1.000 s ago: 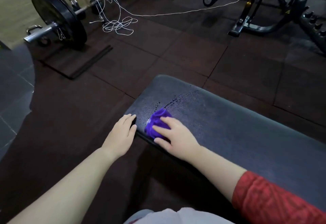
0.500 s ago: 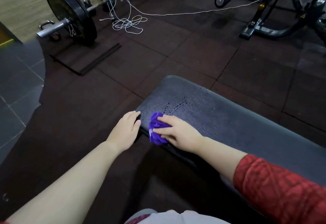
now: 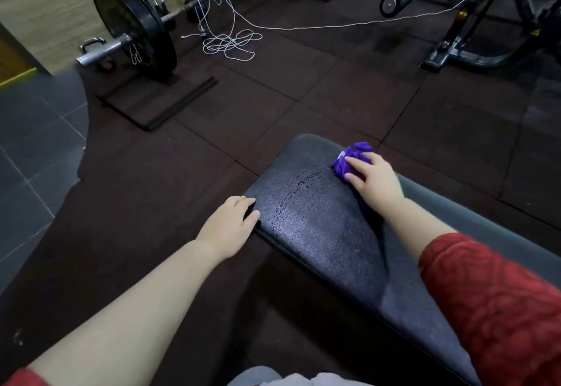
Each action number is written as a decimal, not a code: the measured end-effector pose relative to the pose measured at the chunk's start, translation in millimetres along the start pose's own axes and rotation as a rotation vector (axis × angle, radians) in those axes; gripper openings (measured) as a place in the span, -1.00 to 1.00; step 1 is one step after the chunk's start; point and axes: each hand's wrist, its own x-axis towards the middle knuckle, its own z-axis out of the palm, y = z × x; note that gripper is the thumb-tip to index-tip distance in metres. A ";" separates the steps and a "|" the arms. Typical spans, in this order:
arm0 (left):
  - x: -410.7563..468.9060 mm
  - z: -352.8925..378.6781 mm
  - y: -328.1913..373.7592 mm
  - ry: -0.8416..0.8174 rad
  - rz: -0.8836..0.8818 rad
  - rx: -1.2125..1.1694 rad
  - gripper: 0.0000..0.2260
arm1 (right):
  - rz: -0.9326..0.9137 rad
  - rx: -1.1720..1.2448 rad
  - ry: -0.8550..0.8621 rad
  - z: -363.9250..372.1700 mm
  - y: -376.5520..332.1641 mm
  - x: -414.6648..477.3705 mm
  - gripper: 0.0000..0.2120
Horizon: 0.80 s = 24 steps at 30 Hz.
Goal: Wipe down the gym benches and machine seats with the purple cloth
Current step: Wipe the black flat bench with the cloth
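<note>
A dark padded gym bench (image 3: 312,234) runs from the centre to the lower right, its near end glistening with wet streaks. My right hand (image 3: 375,182) presses a bunched purple cloth (image 3: 353,158) onto the far edge of the pad, fingers curled over it. My left hand (image 3: 230,227) rests on the bench's left corner with fingers relaxed on the edge, holding nothing.
A loaded barbell (image 3: 133,27) lies on the rubber floor at the upper left, with a tangle of white cord (image 3: 229,41) beside it. A black exercise machine (image 3: 473,21) stands at the upper right. Grey tiles (image 3: 33,148) border the mat on the left.
My right hand has swept the purple cloth from the near left edge of the pad across to its far edge, leaving a wet trail. My left hand stayed on the corner.
</note>
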 end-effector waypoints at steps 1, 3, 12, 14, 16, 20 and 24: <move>-0.2 -1.4 0.0 0.001 0.001 0.005 -0.58 | -0.034 0.000 0.001 4.1 -10.4 -7.8 -0.62; 1.2 -3.4 0.5 0.006 0.004 0.008 -0.60 | -0.105 -0.003 -0.030 12.3 -30.8 -24.1 -0.61; -7.5 -5.5 -8.1 0.024 0.008 -0.094 -0.62 | -0.437 0.077 -0.193 38.8 -103.8 -87.3 -0.60; -11.2 -1.8 -8.5 0.020 0.011 -0.107 -0.60 | -0.520 0.073 -0.216 34.9 -95.3 -83.7 -0.64; -12.2 1.5 -7.6 0.024 0.015 -0.106 -0.58 | -0.565 0.042 -0.204 28.5 -82.2 -66.9 -0.67; -12.6 6.1 -3.5 -0.007 0.012 -0.075 -0.52 | -0.309 0.006 -0.018 10.3 -30.3 -7.3 -0.70; -10.8 4.5 -3.5 -0.033 0.006 -0.043 -0.49 | 0.022 -0.034 -0.021 -1.5 12.2 30.6 -0.63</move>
